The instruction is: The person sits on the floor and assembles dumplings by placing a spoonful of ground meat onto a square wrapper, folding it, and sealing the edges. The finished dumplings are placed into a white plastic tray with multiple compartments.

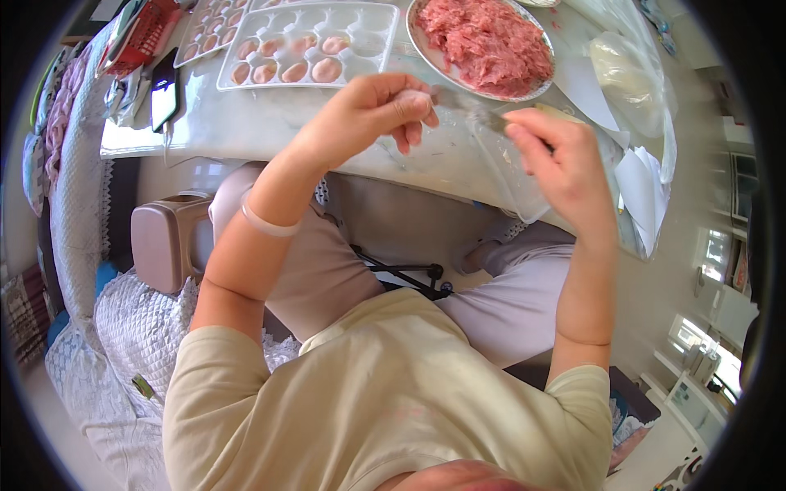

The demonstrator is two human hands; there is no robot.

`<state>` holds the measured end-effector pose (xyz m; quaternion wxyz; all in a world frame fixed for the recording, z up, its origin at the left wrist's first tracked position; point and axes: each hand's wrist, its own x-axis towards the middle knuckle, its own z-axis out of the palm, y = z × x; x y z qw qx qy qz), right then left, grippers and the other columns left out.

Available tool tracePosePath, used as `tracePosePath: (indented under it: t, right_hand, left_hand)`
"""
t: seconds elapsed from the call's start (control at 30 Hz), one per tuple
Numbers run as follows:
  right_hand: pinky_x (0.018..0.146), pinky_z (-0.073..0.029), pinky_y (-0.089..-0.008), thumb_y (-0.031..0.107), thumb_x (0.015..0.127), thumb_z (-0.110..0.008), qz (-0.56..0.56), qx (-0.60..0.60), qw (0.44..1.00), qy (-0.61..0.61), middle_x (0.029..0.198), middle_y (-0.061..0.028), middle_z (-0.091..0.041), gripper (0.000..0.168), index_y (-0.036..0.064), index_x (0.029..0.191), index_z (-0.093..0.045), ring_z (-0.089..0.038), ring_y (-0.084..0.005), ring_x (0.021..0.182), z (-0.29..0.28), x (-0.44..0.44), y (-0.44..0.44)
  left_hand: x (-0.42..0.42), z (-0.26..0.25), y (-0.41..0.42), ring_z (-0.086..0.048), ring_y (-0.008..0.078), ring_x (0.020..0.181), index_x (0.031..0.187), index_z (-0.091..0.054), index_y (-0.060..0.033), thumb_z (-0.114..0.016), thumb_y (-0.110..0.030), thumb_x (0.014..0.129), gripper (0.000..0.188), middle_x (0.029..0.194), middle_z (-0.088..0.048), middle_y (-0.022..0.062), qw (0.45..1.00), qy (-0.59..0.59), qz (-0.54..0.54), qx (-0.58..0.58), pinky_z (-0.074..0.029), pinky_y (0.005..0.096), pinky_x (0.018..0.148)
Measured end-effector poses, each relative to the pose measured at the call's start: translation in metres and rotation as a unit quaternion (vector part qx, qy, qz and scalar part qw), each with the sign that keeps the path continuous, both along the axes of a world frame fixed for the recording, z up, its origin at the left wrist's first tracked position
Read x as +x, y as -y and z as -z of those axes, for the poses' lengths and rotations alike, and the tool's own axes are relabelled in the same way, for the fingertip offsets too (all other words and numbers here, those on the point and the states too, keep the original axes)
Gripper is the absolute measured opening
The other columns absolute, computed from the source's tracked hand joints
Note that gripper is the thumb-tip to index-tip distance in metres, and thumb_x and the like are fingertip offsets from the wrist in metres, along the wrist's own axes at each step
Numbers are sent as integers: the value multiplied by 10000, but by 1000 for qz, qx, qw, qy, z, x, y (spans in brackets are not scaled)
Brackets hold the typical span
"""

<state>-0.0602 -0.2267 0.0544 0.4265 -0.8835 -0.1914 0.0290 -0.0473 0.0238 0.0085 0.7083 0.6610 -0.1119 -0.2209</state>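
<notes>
My left hand (393, 110), with a pale bangle on its forearm, is raised above the table edge, fingers curled and thumb pressed in. A small pale, soft piece (410, 95), perhaps a dumpling wrapper, shows between thumb and fingers, mostly hidden. My right hand (556, 147) grips the handle of a slim utensil (491, 118), whose motion-blurred tip points toward my left hand. Beyond them sits an oval plate (424, 46) heaped with raw minced meat (485, 43). To its left, a white compartment tray (374, 58) holds several pinkish filled dumplings (326, 70).
Another dumpling tray (184, 58) stands farther left, beside a phone (164, 92) and a red basket (144, 37). Clear plastic (522, 190) hangs over the table's front edge. On the right lie a bag of pale dough-like stuff (626, 77) and white sheets (642, 190). A stool (163, 245) stands below left.
</notes>
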Motion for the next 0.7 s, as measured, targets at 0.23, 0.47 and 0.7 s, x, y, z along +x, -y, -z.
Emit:
tracePosePath:
  t: [0.23, 0.47, 0.7]
  right_hand:
    - [516, -373, -281, 121, 873, -606, 19, 15, 1000, -14, 606, -86, -515, 186, -54, 929, -635, -426, -110, 534, 2, 2, 15]
    - [536, -379, -276, 112, 878, -598, 20, 23, 1000, -1, 650, -106, -532, 181, -56, 938, -631, -428, -125, 562, -2, -1, 19]
    - [534, -385, -267, 119, 887, -594, 60, 23, 998, -6, 641, -83, -551, 179, -39, 955, -641, -459, -114, 549, -1, -4, 36]
  left_hand:
    - [24, -6, -34, -564, 130, 739, 1083, -636, -3, -594, -128, 893, 231, 831, -615, 42, 897, 291, -130, 305, -475, 274, 674]
    - [28, 15, -32, -610, 321, 742, 947, -684, -35, -647, -195, 804, 217, 805, -648, 121, 790, 390, -156, 446, -481, 397, 666]
    - [20, 4, -19, -619, 308, 767, 830, -659, -55, -660, -199, 780, 153, 802, -652, 104, 769, 337, -192, 507, -483, 393, 682]
